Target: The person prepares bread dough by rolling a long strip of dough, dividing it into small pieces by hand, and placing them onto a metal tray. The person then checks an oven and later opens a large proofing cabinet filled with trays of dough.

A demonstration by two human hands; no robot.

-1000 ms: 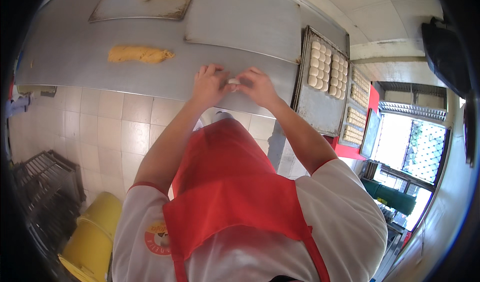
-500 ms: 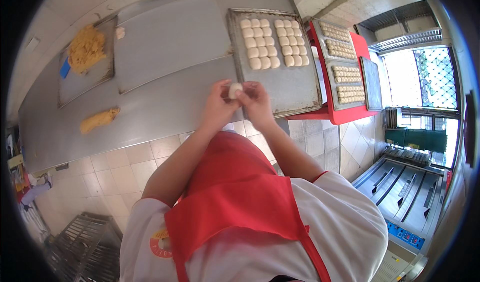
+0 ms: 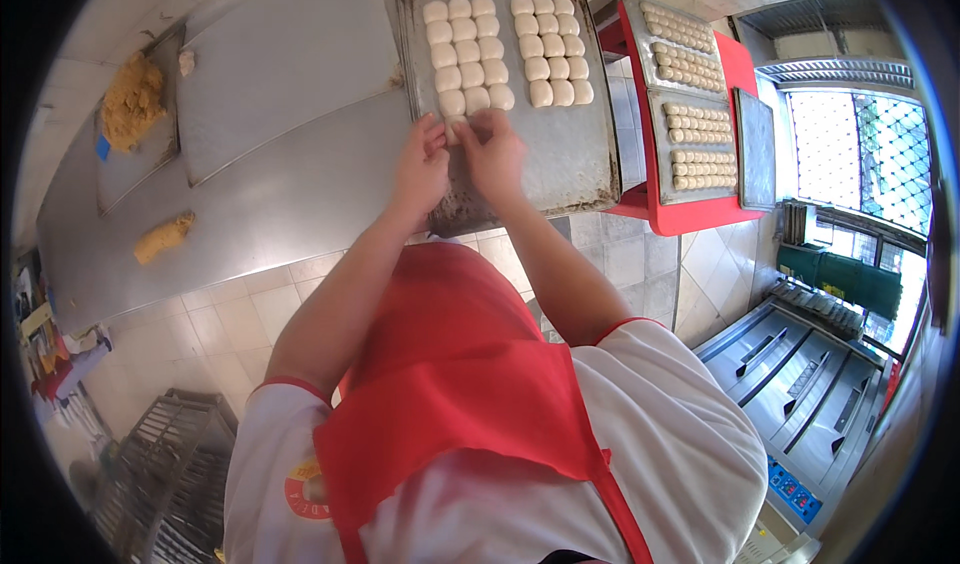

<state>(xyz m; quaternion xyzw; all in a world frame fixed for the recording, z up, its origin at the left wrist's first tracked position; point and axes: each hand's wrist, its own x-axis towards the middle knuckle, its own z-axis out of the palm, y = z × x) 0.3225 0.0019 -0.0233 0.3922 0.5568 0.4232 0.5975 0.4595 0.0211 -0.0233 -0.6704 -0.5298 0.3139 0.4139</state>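
A white dough ball (image 3: 454,127) sits between my fingertips, just below the left block of dough balls (image 3: 468,52) on the metal baking tray (image 3: 575,169). My right hand (image 3: 490,154) pinches it from the right, thumb against its side. From the left, my left hand (image 3: 422,164) closes on it with curled fingers. The fingers partly cover the ball, so I cannot tell whether it touches the tray. A second block of dough balls (image 3: 551,49) lies in rows on the same tray, with a gap between the two blocks.
On the steel table (image 3: 290,199) lie a yellow filling mound (image 3: 133,102), a yellow roll (image 3: 164,238) and a small dough scrap (image 3: 187,63). To the right, a red table (image 3: 690,219) bears trays of small pieces (image 3: 698,116). A metal rack (image 3: 165,474) stands lower left.
Both hands have moved from the tray's left edge to over the tray, carrying the dough ball to the bottom of the left block. The view has shifted to the right.
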